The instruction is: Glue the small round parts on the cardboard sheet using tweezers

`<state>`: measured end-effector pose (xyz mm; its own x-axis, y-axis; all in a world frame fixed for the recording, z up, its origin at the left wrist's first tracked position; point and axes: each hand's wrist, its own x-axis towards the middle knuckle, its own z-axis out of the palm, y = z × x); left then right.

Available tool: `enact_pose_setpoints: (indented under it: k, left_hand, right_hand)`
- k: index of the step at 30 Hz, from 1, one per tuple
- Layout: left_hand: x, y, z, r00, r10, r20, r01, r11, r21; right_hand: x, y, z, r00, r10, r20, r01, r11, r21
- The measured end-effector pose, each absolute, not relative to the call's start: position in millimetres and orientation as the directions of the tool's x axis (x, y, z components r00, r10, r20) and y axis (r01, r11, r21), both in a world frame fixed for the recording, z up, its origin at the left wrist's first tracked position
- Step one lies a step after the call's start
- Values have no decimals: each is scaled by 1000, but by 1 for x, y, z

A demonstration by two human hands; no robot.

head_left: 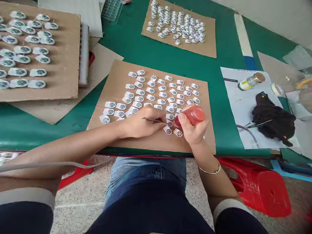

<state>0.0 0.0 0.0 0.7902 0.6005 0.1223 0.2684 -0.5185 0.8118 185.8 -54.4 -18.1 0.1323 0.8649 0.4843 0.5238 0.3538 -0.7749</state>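
Grips red bottle (194, 114) in right hand (195, 133), slanted leftward at small tag (170, 124); pinches metal tool (149, 119) in left hand (143, 125), nearer the tag.

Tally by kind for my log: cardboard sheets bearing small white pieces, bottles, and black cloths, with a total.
Cardboard sheets: 3 (middle sheet, left sheet, far sheet)
Bottles: 2 (red bottle in the right hand, clear bottle)
Black cloth: 1
Total: 6
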Motion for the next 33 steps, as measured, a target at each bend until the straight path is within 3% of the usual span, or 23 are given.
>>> enact_pose_setpoints:
  k: [22, 24, 26, 29, 33]
  left_hand:
    - [0, -1, 2, 776, 626, 73, 293, -461, 838]
    - [0, -2, 1, 768, 637, 57, 303, -441, 845]
    - [0, -2, 0, 755, 655, 33, 318, -409, 855]
    - [1, -1, 4, 728, 686, 12, 330, -365, 871]
    - [8, 6, 20, 621, 783, 25, 357, -311, 881]
  right_hand:
    - [180, -54, -19, 140, 866, 479, 501, 356, -789]
    - [181, -52, -15, 223, 879, 421, 386, 317, -866]
    - [190, -48, -6, 360, 877, 318, 152, 281, -948]
    - [216, -37, 18, 484, 848, 217, -139, 319, -938]
    - [249, -15, 50, 408, 869, 279, -149, 365, -919]
